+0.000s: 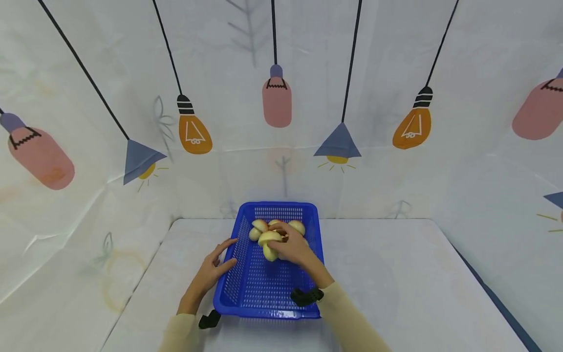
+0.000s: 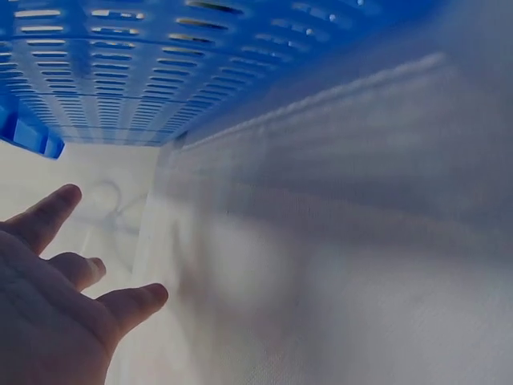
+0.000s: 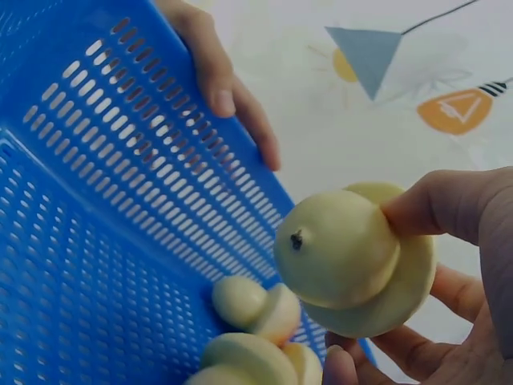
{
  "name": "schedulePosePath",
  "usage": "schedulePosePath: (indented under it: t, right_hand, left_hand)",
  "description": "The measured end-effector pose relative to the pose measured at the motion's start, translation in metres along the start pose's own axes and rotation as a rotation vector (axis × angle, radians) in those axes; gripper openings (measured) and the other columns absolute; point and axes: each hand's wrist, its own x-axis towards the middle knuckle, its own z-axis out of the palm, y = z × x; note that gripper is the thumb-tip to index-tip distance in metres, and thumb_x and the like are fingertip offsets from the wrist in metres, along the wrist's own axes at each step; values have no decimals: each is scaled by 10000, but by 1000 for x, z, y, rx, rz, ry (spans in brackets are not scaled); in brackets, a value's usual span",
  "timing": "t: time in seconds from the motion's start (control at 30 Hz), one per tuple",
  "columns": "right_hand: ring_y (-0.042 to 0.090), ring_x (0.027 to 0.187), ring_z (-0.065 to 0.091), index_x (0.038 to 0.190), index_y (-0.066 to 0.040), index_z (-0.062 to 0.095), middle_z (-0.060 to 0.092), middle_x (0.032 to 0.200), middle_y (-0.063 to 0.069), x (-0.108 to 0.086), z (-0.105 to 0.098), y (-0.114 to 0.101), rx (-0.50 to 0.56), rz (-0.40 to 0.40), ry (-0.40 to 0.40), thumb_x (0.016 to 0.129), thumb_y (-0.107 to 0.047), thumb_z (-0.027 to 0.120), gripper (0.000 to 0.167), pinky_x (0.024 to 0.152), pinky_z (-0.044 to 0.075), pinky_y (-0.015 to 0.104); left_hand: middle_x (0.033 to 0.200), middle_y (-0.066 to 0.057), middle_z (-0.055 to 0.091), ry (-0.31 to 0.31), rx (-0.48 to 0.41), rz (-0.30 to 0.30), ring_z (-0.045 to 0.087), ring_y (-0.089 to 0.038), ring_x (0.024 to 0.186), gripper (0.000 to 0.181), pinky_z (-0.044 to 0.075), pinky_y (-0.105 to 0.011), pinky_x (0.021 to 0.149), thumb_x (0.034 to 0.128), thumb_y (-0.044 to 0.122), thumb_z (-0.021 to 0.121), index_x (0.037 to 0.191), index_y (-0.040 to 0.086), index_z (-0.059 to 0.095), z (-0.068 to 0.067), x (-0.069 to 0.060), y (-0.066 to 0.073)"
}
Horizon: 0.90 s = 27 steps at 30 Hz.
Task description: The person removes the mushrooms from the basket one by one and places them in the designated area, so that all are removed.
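My right hand (image 1: 295, 247) holds a pale yellow mushroom (image 3: 337, 249) between thumb and fingers, above the blue basket (image 1: 264, 311). The rounded stem end of this mushroom, with a small dark nub, faces the right wrist camera. Several more mushrooms (image 3: 240, 301), some with reddish-tinged caps, lie in the far part of the basket, partly hidden by the right hand. On the left, my left hand (image 1: 206, 276) rests at the basket's side rim. Its fingers are spread and mostly straight in the left wrist view, and nothing is held in them.
The perforated basket stands on a white table (image 1: 391, 274), near its far edge. White sheeting printed with hanging lamps (image 1: 337, 142) and bulbs surrounds the table on the back and sides. Dark wrist camera mounts (image 1: 307, 296) hang below both wrists.
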Motion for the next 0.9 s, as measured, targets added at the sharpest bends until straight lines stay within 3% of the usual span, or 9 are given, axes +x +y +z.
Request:
schedulePosePath:
  t: [0.2,0.4,0.47,0.6,0.73,0.83,0.9]
  right_hand:
    - [327,1131,633,1315,-72,639,646,1304,123,-10,-12,1,3,-4,34,922,-221,744,433,865,559,399]
    - [321,1141,649,1296,-40,643,646,1302,127,-19,-23,2,0,-66,76,930,-157,739,396,926,543,410]
    - [298,1138,651,1296,-60,648,666,1299,121,-21,-26,2,4,-75,79,934,-154,738,385,926,536,400]
    - [273,1126,650,1322,-80,643,676,1304,115,-25,-34,3,12,-77,86,937,-158,740,405,916,523,380]
    - [287,1114,653,1354,-65,624,664,1315,135,-28,-46,4,-1,-105,99,947,-148,727,429,912,535,381]
    - [327,1131,653,1364,-51,615,652,1330,166,-31,-55,5,-7,-124,102,953,-144,723,435,932,542,422]
    - [350,1141,651,1369,-44,608,642,1337,186,-33,-60,5,-4,-119,106,956,-147,726,442,912,555,411]
  left_hand:
    - [1666,-208,295,-32,-42,-35,28,-542,1547,578,105,-785,1139,1016,222,605,1567,197,432,0,-2,1]
    - [1674,-183,288,-51,-48,-100,252,-492,1518,583,213,-729,1162,1038,256,577,1591,252,392,1,-3,2]
    - [1679,-175,279,-56,-44,-112,257,-488,1516,581,238,-726,1154,1042,262,575,1592,265,388,1,-3,2]
    - [1681,-187,271,-60,-12,-87,131,-513,1548,581,76,-744,1180,1040,266,578,1590,235,393,0,-3,2]
    - [1659,-240,291,-49,42,8,45,-540,1548,568,-125,-724,1164,1028,217,580,1569,153,422,0,0,2]
    - [1651,-262,291,-47,42,38,70,-545,1543,561,-150,-706,1166,1021,194,580,1559,140,430,0,0,3]
    - [1657,-258,280,-49,24,14,21,-543,1548,561,-133,-726,1160,1027,202,573,1565,155,421,1,0,3]
